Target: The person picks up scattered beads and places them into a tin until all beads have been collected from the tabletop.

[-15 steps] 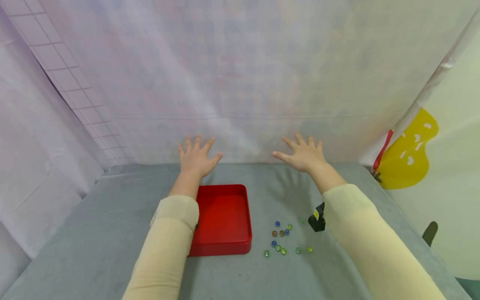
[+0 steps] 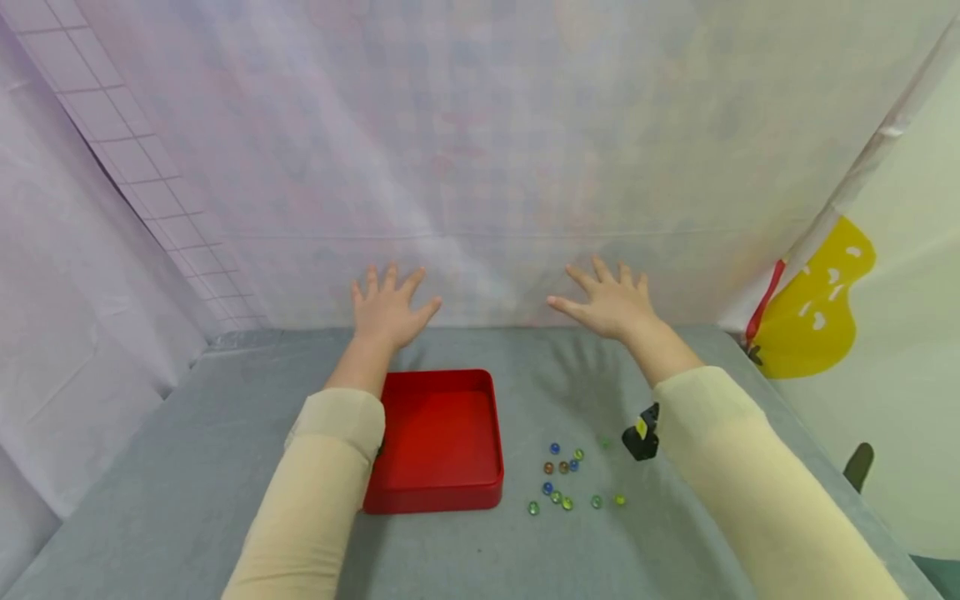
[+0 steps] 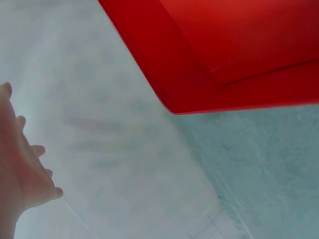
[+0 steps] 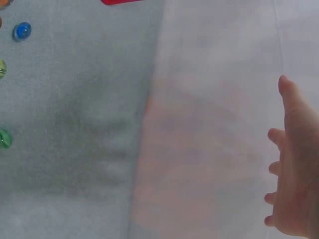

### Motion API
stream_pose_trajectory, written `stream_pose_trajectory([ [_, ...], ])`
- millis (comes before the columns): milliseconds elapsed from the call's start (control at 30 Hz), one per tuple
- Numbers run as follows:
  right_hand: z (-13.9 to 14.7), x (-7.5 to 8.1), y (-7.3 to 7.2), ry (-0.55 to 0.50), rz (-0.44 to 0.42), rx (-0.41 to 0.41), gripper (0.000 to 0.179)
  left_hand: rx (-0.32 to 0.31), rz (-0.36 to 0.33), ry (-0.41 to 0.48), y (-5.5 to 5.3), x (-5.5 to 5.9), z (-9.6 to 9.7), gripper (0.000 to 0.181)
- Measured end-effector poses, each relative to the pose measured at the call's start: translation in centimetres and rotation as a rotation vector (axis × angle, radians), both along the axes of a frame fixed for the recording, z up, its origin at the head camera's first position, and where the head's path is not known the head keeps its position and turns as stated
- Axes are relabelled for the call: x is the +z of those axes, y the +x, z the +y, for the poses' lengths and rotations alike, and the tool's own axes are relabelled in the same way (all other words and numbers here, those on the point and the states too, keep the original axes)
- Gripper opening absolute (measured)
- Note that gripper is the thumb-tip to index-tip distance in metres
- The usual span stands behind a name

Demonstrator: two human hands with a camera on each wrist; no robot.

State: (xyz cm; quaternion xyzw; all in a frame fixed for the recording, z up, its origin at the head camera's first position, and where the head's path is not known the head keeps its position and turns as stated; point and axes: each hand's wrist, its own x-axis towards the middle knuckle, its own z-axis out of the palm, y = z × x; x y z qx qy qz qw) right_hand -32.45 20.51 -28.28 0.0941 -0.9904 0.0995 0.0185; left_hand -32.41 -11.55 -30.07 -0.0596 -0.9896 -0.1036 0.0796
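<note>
Both hands are held out in the air with fingers spread, holding nothing. The left hand is beyond the far left part of a square red tray; its sleeve hides the tray's left side. To the right, the right hand hovers past a loose group of glass marbles, casting a shadow on the table. The marbles are blue, green, yellow-green and brown. In the left wrist view the tray's corner looms large, with the hand at the left edge. A blue marble shows in the right wrist view.
A grey cloth-covered table carries the tray and marbles. Pale patterned curtains close off the back and sides. A yellow printed shape is on the right curtain. A black wrist device sits below the right sleeve.
The left hand and forearm have shifted slightly left and up, uncovering more of the tray. The right hand and forearm have drifted a little right and up. Tray and marbles stay put.
</note>
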Motion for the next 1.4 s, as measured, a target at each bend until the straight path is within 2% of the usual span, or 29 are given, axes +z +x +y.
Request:
stream_pose_trajectory([
  [367,0.5,0.8,0.8,0.003,0.014,0.019,0.089,-0.067,0.021,0.019,0.5,1.1,-1.3,0.068],
  [700,1.4,1.5,1.7,0.013,0.062,0.042,0.088,-0.124,0.061,0.061,1.8,1.6,-2.0,0.069],
  [867,1.8,1.5,2.5,-0.005,0.097,0.069,0.085,-0.179,0.082,0.113,2.3,1.4,-2.5,0.07],
  [1033,2.3,1.4,3.5,-0.065,0.141,0.105,0.082,-0.254,0.105,0.165,3.1,0.8,-3.2,0.07],
  [1233,3.0,1.2,5.0,-0.124,0.197,0.139,0.076,-0.322,0.141,0.202,4.1,0.0,-3.8,0.067],
  [1400,3.3,0.6,6.2,-0.169,0.242,0.16,0.072,-0.373,0.184,0.271,5.2,-0.7,-4.4,0.066],
])
